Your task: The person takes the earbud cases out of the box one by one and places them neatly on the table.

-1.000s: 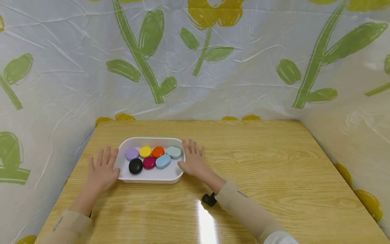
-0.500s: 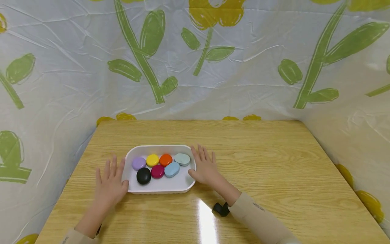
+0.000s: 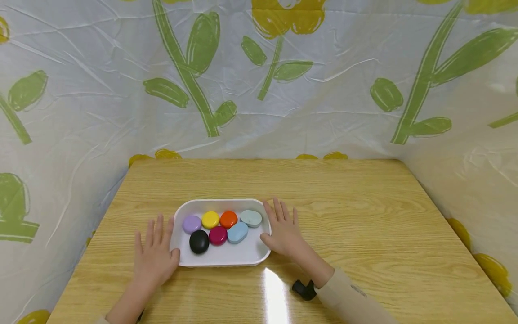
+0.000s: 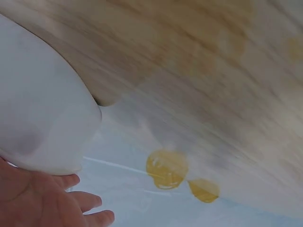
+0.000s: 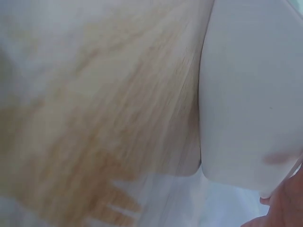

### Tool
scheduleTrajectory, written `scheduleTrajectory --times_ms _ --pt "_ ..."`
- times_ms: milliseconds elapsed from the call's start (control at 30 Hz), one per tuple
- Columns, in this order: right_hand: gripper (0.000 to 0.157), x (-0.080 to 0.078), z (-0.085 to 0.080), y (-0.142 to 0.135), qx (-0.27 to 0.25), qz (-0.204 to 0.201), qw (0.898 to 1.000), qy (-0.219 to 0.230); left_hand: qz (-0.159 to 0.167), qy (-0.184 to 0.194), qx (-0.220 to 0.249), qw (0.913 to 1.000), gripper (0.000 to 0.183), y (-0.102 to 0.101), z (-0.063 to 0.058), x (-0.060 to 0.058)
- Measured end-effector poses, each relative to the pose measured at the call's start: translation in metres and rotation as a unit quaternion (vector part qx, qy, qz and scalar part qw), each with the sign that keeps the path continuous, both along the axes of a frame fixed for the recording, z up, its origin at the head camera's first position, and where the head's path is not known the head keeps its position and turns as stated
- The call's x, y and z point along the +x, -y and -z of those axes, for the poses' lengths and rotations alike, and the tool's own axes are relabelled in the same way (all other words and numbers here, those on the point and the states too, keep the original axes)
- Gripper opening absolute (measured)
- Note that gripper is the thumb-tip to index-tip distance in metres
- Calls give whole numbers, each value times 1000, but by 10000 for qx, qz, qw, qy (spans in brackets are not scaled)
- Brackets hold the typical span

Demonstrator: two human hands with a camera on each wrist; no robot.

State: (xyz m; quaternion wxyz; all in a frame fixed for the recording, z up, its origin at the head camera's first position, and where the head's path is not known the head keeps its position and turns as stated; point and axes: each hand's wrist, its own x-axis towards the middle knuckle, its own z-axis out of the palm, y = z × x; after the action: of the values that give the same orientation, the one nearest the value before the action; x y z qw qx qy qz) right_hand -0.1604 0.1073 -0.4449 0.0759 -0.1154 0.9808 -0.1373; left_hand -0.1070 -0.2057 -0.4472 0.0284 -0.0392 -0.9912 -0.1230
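A white rectangular tray with rounded corners [image 3: 247, 256] lies on the wooden table, left of centre in the head view. Several smooth pebble-like pieces are in it: lilac [image 3: 192, 224], yellow [image 3: 210, 220], orange [image 3: 228, 219], pale grey-green [image 3: 251, 218], light blue [image 3: 237, 233], crimson [image 3: 218, 235] and black [image 3: 199, 241]. My left hand [image 3: 155, 258] touches the tray's left end with fingers straight and spread. At its right end rests my right hand [image 3: 285, 234], also straight-fingered, the thumb over the rim. Both wrist views show the tray's outer wall [image 4: 52, 109] beside the hand.
A wooden table [image 3: 364, 216] extends around the tray, mostly to the right. White sheeting [image 3: 315, 112] printed with flowers and leaves hangs behind and on both sides. A small black device [image 3: 303, 290] sits at the right wrist.
Both hands and the tray between them have moved toward me and a little to the right. The pebble-like pieces keep their arrangement inside it.
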Motion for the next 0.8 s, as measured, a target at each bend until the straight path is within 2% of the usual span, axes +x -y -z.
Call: scheduleTrajectory --times_ms 433,800 --pt "83 16 2 -14 11 147 9997 -173 -1 -173 138 9998 67 -16 2 12" --pt "84 30 1 -20 -50 287 9993 -236 -5 -27 3 10000 68 -23 1 20"
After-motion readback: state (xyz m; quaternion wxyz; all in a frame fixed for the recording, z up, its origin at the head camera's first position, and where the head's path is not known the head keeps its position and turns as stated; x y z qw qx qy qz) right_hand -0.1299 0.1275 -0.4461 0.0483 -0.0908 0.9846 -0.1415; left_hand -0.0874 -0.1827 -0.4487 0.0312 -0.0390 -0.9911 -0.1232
